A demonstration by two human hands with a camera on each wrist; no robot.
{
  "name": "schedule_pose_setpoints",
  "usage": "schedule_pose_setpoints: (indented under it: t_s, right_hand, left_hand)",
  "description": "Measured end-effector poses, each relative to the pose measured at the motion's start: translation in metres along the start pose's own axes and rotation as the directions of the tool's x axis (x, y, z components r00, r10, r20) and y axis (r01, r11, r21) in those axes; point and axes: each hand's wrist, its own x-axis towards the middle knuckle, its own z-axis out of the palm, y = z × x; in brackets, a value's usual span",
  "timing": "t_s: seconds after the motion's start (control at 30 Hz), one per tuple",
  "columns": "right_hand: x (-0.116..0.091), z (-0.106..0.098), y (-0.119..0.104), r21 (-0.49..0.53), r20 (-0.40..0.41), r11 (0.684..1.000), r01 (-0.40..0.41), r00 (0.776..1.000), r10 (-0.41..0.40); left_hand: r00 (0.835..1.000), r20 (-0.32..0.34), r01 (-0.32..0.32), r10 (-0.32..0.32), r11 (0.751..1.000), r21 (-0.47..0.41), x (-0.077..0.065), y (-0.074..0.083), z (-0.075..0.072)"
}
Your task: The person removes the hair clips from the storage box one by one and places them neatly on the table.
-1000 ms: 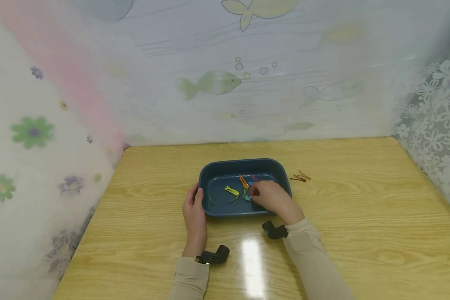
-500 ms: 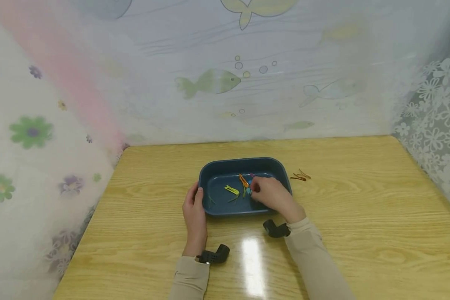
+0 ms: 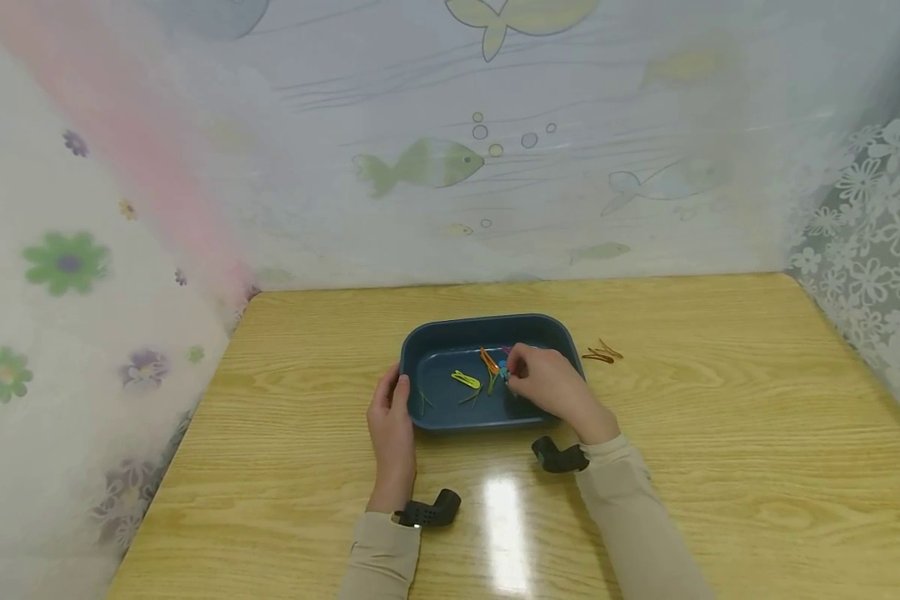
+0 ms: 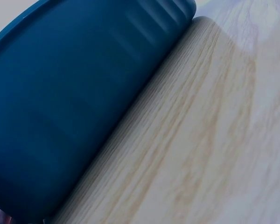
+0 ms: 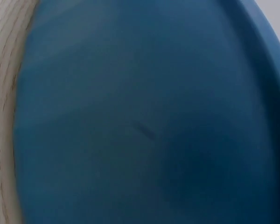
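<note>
A dark blue plastic bin stands on the table, with several coloured hair clips inside. My left hand holds its left end, thumb at the rim and fingers along the outer wall. Over the right part of the bin, my right hand pinches a light blue hair clip, partly hidden by the fingertips. Close by lie an orange hair clip, a purple one mostly hidden and a green one. A yellow snap clip sits mid-bin. Both wrist views show mainly the bin's outer wall.
Brown hair clips lie on the wooden table, just right of the bin. Thin dark green pins rest at the bin's left end. A patterned curtain hangs behind the table's far edge.
My right hand has moved slightly up and to the right in the view, carrying the light blue hair clip along. My left hand stays on the bin.
</note>
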Motion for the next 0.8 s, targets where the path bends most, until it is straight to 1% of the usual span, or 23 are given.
schedule_pose_setpoints:
  t_s: [0.23, 0.47, 0.67, 0.8]
  right_hand:
    - [-0.001, -0.001, 0.003, 0.028, -0.035, 1.000, 0.001, 0.999, 0.000]
    - [0.000, -0.005, 0.007, 0.054, -0.073, 0.999, 0.008, 0.997, -0.004]
    - [-0.002, -0.011, 0.006, 0.087, -0.071, 0.996, 0.010, 0.997, -0.004]
    - [-0.002, -0.016, 0.005, 0.141, -0.069, 0.990, -0.005, 0.997, 0.015]
  left_hand:
    - [0.999, 0.015, 0.032, -0.032, 0.999, 0.013, -0.010, 0.026, 0.003]
    - [0.999, 0.012, 0.030, -0.030, 0.999, 0.019, -0.010, 0.027, 0.004]
    - [0.999, 0.012, 0.029, -0.029, 0.999, 0.023, -0.010, 0.026, 0.003]
    - [1.000, 0.012, 0.025, -0.026, 0.999, 0.020, -0.011, 0.026, 0.003]
